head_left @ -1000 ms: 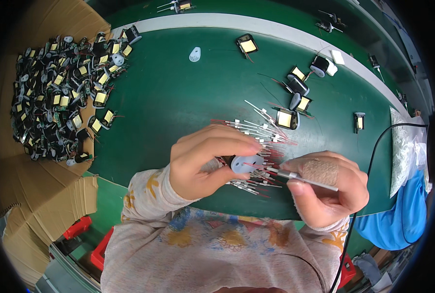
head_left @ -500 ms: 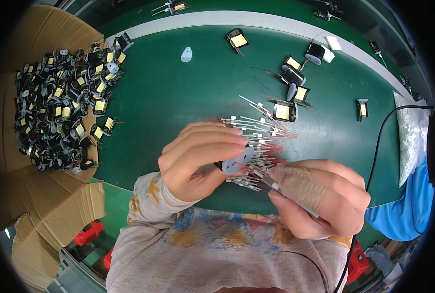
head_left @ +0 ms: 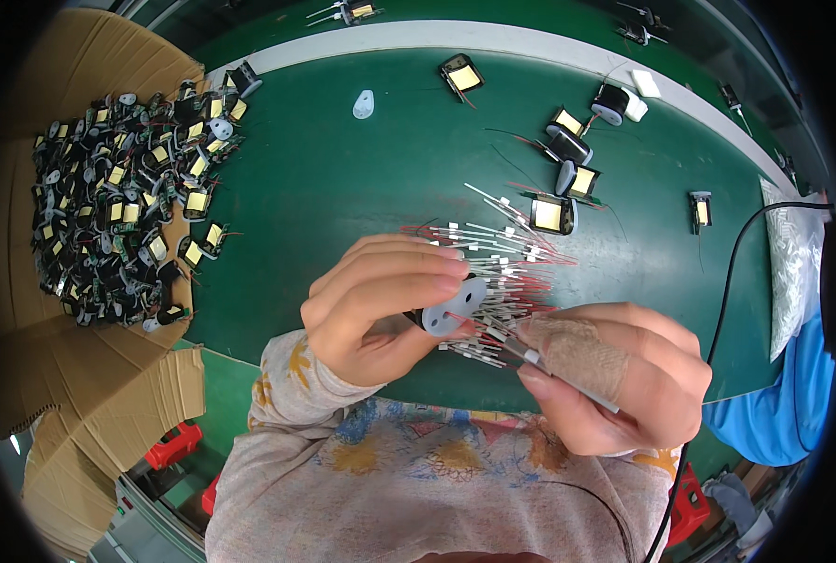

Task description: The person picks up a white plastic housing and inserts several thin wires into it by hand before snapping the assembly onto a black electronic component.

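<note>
Between the fingers and thumb of my left hand [head_left: 376, 305] is a small black device with a light grey oval end cap [head_left: 456, 306]. The cap has dark holes, and a red wire comes out near its lower part. My right hand [head_left: 629, 380], with brown tape round a finger, pinches a slim metal tool like tweezers [head_left: 568, 380]. The tool's tip is close to the red wire at the cap; whether it grips the wire I cannot tell. Under and between both hands lies a spread of thin white-tipped red leads [head_left: 507, 258] on the green table.
At the left, an open cardboard box [head_left: 108, 375] holds a heap of black devices with yellow pads [head_left: 118, 206]. Several similar devices [head_left: 554, 216] lie beyond my hands, with a loose grey cap [head_left: 364, 104] farther left. A black cable [head_left: 729, 272] and a clear bag [head_left: 786, 272] are at the right.
The grey cap in my left hand has turned slightly, showing more of its face. My right hand and the tool stay almost in place. The whole view has shifted a little.
</note>
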Motion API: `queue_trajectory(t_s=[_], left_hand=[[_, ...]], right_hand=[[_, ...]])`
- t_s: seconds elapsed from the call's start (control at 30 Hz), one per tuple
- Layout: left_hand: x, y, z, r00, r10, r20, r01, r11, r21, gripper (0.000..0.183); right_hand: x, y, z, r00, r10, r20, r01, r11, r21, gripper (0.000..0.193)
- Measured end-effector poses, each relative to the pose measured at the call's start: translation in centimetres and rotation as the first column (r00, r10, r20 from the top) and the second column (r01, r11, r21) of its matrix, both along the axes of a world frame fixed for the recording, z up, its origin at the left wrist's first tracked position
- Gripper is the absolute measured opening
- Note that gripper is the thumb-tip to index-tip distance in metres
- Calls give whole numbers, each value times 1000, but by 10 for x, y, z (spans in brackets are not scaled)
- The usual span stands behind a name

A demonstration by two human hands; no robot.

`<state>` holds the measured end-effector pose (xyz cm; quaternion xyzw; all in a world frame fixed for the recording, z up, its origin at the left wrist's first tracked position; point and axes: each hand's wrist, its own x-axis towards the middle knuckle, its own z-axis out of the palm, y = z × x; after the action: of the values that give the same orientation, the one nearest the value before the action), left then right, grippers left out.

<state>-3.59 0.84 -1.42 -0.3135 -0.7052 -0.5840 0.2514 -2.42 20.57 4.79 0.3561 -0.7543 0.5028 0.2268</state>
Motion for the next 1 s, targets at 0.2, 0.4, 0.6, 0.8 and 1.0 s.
queue_trajectory(t_s=[0.2, 0.4, 0.6, 0.8, 1.0], left_hand=[[1, 0, 0, 998, 51, -34, -52, 999, -1, 37], [2, -4, -1, 995, 75, -62, -81, 991, -106, 34], [3, -6, 2, 990, 110, -85, -123, 978, -167, 38], [3, -6, 6, 989, 120, -84, -135, 970, -204, 39], [4, -5, 5, 993, 106, -53, -113, 984, -140, 37]], right_hand=[[3, 0, -7, 993, 28, -113, -23, 999, 48, 28], [6, -2, 1, 999, -24, -43, 25, 999, 29, 29], [4, -3, 0, 999, -35, -6, 36, 999, 29, 29], [5, 1, 0, 999, -30, -17, 32, 997, 71, 30], [4, -1, -4, 998, -2, -65, 7, 998, 68, 28]])
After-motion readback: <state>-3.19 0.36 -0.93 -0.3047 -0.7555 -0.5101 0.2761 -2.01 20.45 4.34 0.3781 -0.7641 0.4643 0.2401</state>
